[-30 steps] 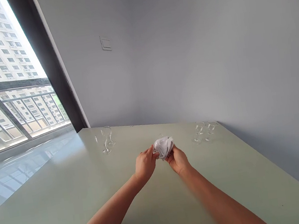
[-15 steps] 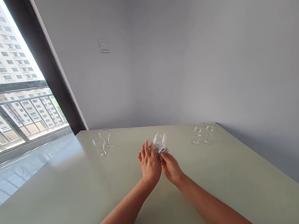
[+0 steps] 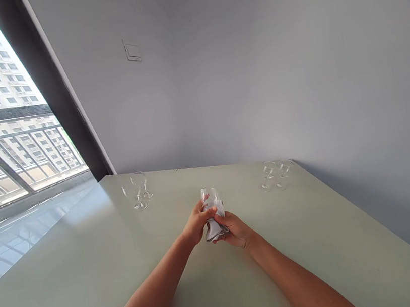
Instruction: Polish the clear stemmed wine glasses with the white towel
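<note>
A clear wine glass (image 3: 214, 194) is held over the middle of the table, its bowl pointing away from me. A white-grey cloth (image 3: 213, 230) is bunched around its lower part, hiding the stem and base. My left hand (image 3: 197, 222) is closed on the left side of the glass, with its thumb across the cloth. From the right, my right hand (image 3: 234, 228) grips the cloth against the glass, and some of its fingers are hidden underneath.
On the pale green table (image 3: 129, 265), clear stemmed glasses (image 3: 140, 204) stand at the far left. Two more stemmed glasses (image 3: 267, 171) are near the far right edge. Grey walls (image 3: 255, 75) border the back and right; a window (image 3: 5, 141) lies left.
My left hand has gone from stretched fingers to a closed grip on the glass. The cloth now hangs lower, between both hands. The view has shifted slightly.
</note>
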The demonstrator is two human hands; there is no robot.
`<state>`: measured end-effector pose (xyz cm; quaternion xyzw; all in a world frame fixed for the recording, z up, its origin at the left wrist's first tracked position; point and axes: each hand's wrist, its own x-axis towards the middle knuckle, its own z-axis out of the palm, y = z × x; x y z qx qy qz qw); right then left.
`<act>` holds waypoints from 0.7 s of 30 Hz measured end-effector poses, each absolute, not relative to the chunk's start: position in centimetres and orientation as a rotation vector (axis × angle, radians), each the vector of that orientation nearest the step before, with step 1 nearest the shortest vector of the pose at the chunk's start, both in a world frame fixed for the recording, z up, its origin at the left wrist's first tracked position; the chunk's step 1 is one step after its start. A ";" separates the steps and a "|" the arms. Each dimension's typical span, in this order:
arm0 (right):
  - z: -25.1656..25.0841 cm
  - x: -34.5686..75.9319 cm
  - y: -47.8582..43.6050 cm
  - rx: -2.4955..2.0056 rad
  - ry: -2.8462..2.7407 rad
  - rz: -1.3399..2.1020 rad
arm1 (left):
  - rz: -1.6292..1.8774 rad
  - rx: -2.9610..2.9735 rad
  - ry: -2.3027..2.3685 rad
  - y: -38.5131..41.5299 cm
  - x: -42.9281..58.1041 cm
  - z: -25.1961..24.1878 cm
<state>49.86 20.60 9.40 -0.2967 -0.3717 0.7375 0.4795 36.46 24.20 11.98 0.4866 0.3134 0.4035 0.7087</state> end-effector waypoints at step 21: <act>8.4 50.3 20.8 -1.480 -1.500 0.582 | 1.147 0.800 0.898 25.1 36.8 10.9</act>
